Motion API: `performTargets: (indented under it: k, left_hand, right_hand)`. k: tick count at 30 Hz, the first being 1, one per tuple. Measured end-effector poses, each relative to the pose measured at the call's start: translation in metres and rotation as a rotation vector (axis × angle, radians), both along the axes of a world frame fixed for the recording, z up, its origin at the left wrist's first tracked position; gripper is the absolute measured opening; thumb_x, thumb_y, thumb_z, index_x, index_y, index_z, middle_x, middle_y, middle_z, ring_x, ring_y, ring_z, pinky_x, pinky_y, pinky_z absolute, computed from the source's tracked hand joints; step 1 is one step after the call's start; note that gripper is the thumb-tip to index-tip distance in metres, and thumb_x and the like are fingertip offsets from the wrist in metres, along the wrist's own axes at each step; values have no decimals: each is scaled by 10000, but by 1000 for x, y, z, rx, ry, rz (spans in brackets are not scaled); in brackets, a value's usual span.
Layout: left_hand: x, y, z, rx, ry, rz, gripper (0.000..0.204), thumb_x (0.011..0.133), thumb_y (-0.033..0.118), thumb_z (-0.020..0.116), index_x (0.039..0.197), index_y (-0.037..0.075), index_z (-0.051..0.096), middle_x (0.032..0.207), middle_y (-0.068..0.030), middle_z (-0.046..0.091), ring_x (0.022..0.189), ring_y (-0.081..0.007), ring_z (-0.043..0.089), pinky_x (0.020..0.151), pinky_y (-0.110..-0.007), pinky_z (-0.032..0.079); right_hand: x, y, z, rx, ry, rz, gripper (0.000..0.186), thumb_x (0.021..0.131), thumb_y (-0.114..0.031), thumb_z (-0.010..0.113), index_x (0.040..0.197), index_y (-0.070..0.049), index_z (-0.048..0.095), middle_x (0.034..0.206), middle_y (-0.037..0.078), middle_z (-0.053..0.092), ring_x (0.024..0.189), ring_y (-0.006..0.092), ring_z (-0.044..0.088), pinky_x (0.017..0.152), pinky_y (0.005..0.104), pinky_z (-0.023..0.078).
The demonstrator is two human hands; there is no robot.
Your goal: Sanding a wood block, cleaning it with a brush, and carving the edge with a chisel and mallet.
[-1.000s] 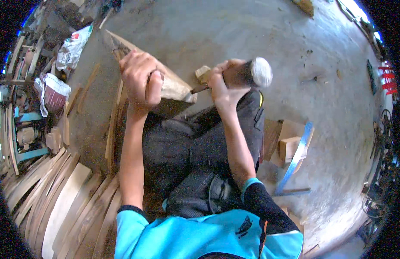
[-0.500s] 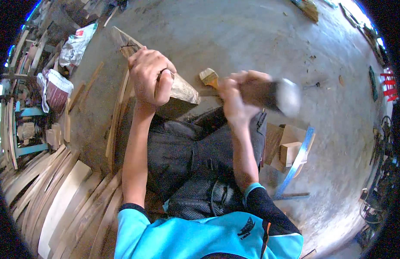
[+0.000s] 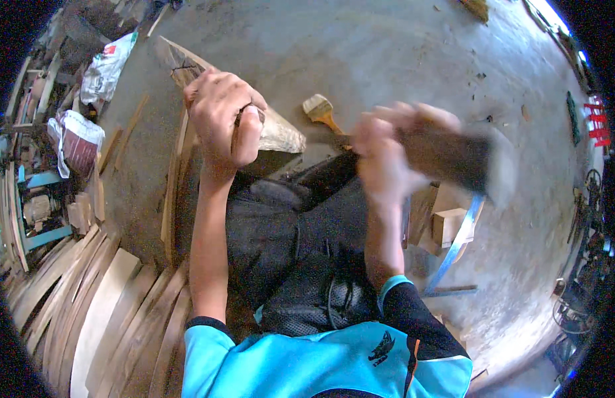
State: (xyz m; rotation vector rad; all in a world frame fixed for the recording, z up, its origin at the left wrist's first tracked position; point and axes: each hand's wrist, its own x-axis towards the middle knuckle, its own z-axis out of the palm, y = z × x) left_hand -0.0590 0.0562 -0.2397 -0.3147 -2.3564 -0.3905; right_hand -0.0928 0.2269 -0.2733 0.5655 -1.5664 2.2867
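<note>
My left hand (image 3: 224,116) is closed around a long, tapered piece of rough wood (image 3: 281,132), held at a slant. My right hand (image 3: 390,149) is blurred, closed on a dark cylindrical tool (image 3: 453,162) with a pale end, well to the right of the wood. A thin dark part reaches from near this hand toward the wood's end; whether it touches is unclear. A paintbrush (image 3: 318,109) with pale bristles lies on the floor just beyond the wood. My dark-clad legs (image 3: 294,225) are beneath both hands.
Curved planks (image 3: 115,318) lie at lower left, with a blue metal frame (image 3: 43,239) and sacks (image 3: 78,142) above them. Thin wood strips (image 3: 131,132) lie left of me. Wood blocks (image 3: 447,225) and a blue strip (image 3: 453,252) lie at right on the concrete floor (image 3: 513,199).
My right hand and its tool have swung to the right and slightly down, away from the wood's end, uncovering more of the paintbrush. My left hand stays on the wood, shifted slightly.
</note>
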Motion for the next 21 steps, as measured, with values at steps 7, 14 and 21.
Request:
performTargets:
  k: [7,14,21]
  left_hand:
    - [2,3,-2,18,-27,7,146,594,165,388,512,69,462,544,-68,454,601,-230,455,732,-333,318]
    - [9,-1,-8,45,-32,35,174,608,190,378,522,66,465,538,-76,441,606,-245,454,762,-343,304]
    - [12,-3,-10,30,33,12,178,600,189,380,525,62,479,533,-78,434,598,-249,451,736,-338,316]
  right_hand:
    - [-23,-11,-38,21,-115,-168,276,662,62,519,884,-28,381,614,64,474,464,121,453,433,252,402]
    - [-14,16,11,-399,18,-39,309,629,101,421,876,-60,330,519,56,382,383,121,381,355,248,335]
    - [-22,-11,-55,-175,-239,32,287,707,-5,487,980,-23,399,608,32,429,548,118,449,562,221,407]
